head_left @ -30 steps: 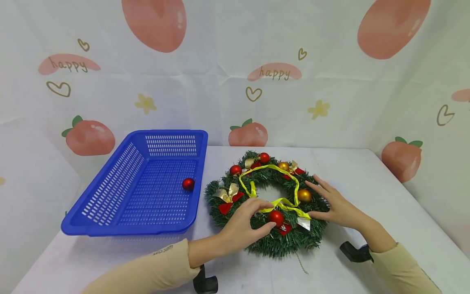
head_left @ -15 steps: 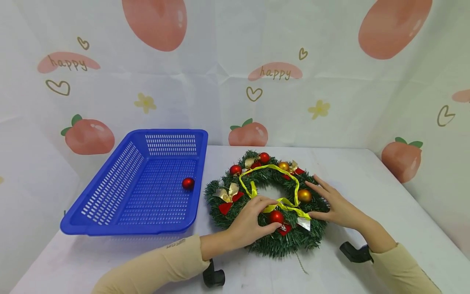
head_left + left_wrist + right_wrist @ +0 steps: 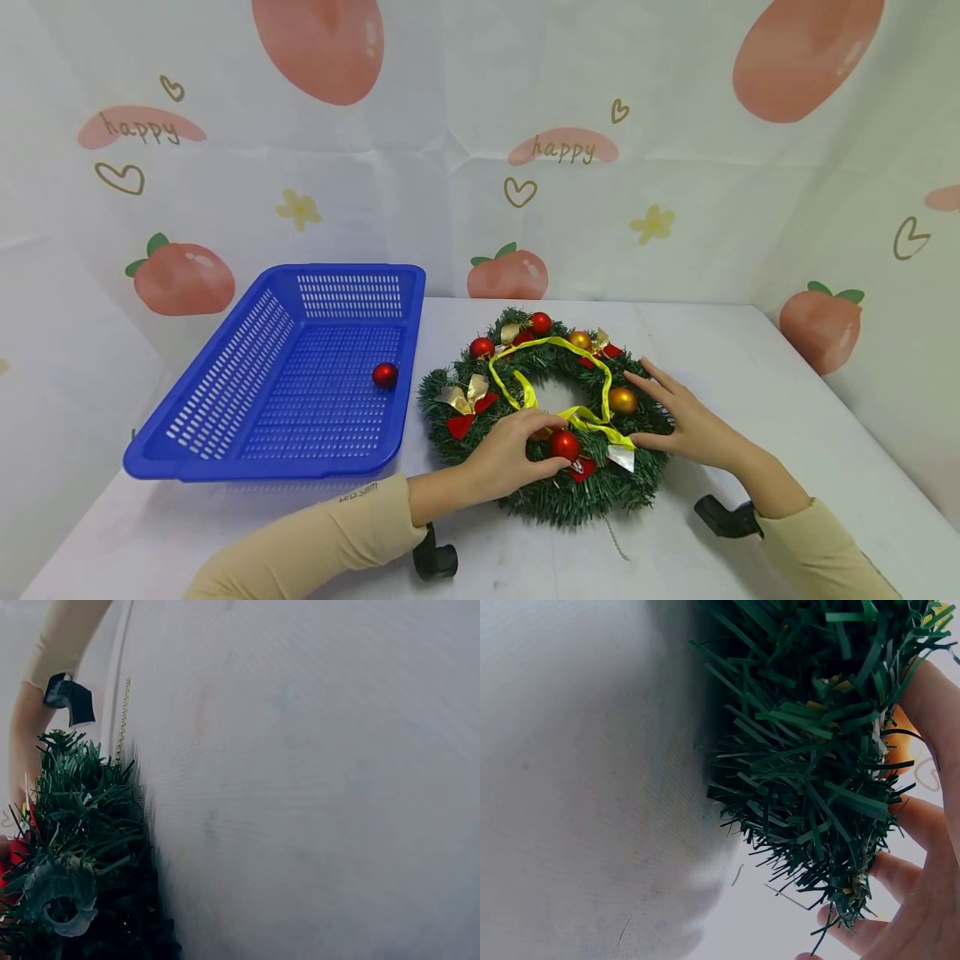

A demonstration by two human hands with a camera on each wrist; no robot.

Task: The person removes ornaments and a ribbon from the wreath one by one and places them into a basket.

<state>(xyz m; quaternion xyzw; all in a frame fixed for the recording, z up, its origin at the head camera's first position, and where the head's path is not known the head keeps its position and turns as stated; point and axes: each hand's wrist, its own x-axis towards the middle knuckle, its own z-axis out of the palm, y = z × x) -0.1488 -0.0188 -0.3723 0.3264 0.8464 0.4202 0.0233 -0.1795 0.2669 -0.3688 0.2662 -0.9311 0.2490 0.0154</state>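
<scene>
A green tinsel wreath (image 3: 577, 500) lies on the table, dressed with red and gold balls, bows and a loose yellow ribbon (image 3: 609, 383). At its near side my left hand (image 3: 498, 458) pinches a red Christmas ball (image 3: 564, 446) between thumb and forefinger. My right hand (image 3: 697, 425) rests on the wreath's right edge with spread fingers, beside a gold ball (image 3: 622, 401). In the right wrist view, its fingers (image 3: 922, 821) touch the outer greenery (image 3: 810, 765). The left wrist view shows mostly tabletop and the wreath's near edge (image 3: 97, 802); the left fingers are largely hidden there.
A blue slotted basket (image 3: 273, 468) stands to the left of the wreath, with one red ball (image 3: 386, 376) inside by its right wall. A thin beaded cord (image 3: 617, 537) trails from the wreath's front. A printed cloth (image 3: 450, 167) hangs behind the white table (image 3: 720, 350).
My left hand has shifted slightly right, its fingers coming down around the red ball. The ribbon's loose left end has moved a little. My right hand stays where it was.
</scene>
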